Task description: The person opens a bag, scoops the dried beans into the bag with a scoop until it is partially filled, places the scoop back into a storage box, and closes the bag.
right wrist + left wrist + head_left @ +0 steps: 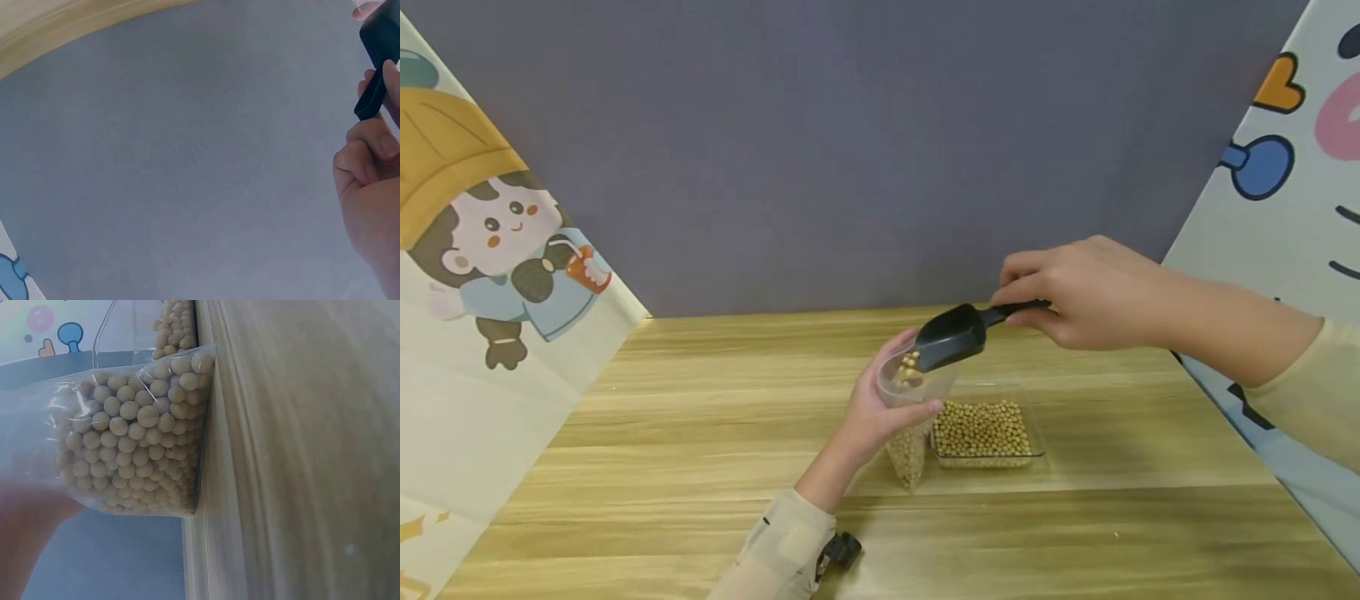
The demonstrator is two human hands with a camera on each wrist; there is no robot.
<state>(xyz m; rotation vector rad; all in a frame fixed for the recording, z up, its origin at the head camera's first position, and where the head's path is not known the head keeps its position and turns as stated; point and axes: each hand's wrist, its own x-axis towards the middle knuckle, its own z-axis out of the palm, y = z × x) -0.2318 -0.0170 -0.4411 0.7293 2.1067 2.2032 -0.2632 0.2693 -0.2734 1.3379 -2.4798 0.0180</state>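
Observation:
In the head view my right hand [1093, 292] pinches the handle of a black scoop [951, 333], which tips down to the left. The scoop's lip is over the mouth of a clear plastic bag [906, 462], and several round tan beans [909, 364] show just below it. My left hand [868, 412] grips the bag around its upper part, keeping the mouth spread. The left wrist view shows many beans [137, 431] filling the bag's lower part, whose bottom meets the tabletop. In the right wrist view, the scoop [382, 34] is partly cut off by the frame.
A clear rectangular container [1039, 454] of the same beans stands just right of the bag on the wood-grain table [700, 467]. A grey panel [850, 150] rises behind, with cartoon-printed panels [445, 417] at both sides.

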